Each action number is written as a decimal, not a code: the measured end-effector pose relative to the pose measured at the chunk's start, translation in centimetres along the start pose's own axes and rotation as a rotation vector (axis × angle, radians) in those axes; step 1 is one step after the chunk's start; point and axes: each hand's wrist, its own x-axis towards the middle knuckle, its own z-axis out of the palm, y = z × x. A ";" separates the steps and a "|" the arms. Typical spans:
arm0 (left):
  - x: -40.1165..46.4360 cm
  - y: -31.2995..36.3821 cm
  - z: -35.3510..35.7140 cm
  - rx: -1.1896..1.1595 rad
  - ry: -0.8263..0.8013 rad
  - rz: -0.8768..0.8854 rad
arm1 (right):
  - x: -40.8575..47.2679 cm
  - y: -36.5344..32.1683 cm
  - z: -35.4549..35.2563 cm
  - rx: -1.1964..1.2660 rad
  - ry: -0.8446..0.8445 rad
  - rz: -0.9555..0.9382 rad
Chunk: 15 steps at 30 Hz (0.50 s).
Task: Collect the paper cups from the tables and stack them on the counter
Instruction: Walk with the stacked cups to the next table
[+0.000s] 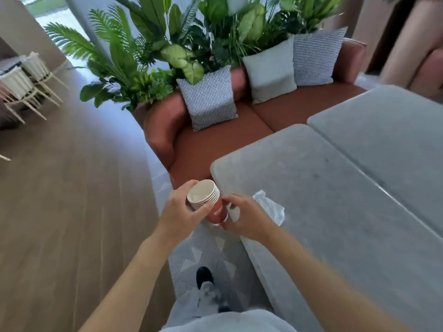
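Tilting toward the camera, a nested stack of red paper cups [209,204] hangs in the air just off the near corner of a grey table [323,192], its white rims lined up one inside another and the open mouth facing up and left. The left hand [178,210] grips the stack near the rims, thumb across the front and fingers curled behind. The right hand [242,216] holds the lower end, fingers wrapped around the base, with something white showing between them; whether that is another cup cannot be told. A crumpled white napkin [271,207] lies on the table edge just beside the right hand. A second grey table [388,130] sits edge to edge with the first, farther right. Beyond them runs a terracotta sofa [215,137] carrying two checked cushions [208,98] and a pale plain one [271,71], backed by a bank of green plants [172,37]. Wooden flooring [72,188] stretches to the left, where light chairs [26,82] stand. Below, a dark shoe [204,276] rests on a patterned grey rug [203,255].
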 end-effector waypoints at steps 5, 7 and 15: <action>5.6 3.2 5.3 -0.061 -0.159 0.142 | -0.4 4.5 -3.4 -0.061 0.126 0.203; 7.9 4.5 7.2 -0.083 -0.224 0.200 | -0.7 5.8 -4.4 -0.008 0.189 0.274; 16.6 7.5 15.2 -0.156 -0.566 0.394 | -2.7 9.5 -8.1 -0.027 0.475 0.578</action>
